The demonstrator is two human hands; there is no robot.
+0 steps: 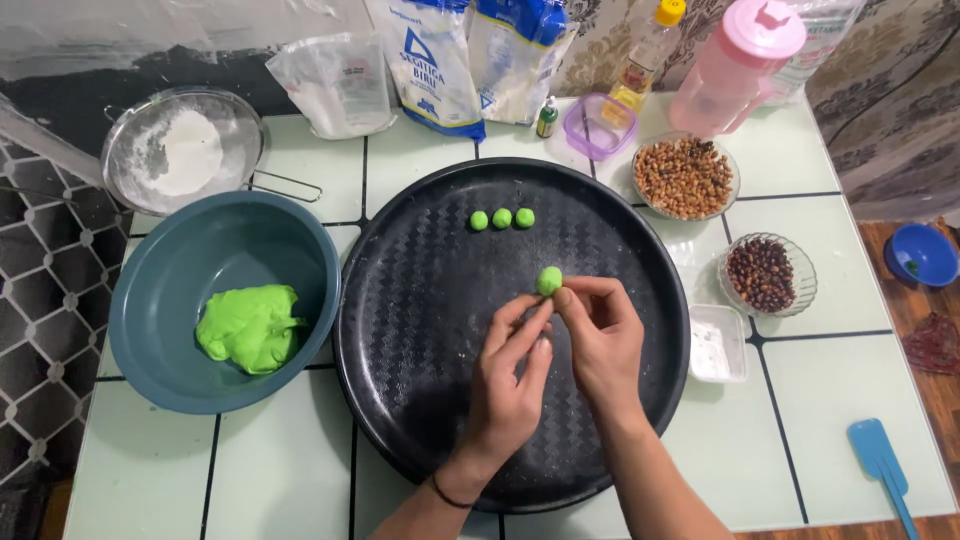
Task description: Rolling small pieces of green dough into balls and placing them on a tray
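Note:
A small green dough ball point(549, 280) is pinched between the fingertips of my left hand point(510, 380) and my right hand point(603, 340), held just above a large round black tray point(420, 330). Three similar green balls point(502, 218) lie in a row at the far side of the tray. To the left, a lump of green dough point(250, 327) rests in a teal bowl point(160, 300).
At the back stand a sieve of white flour point(183, 150), flour bags point(430, 60), an oil bottle point(650, 50) and a pink jug point(740, 60). Glass bowls of peanuts point(685, 178) and dark beans point(762, 273) sit right of the tray, with a small white dish point(717, 345) and a blue spatula point(880, 460).

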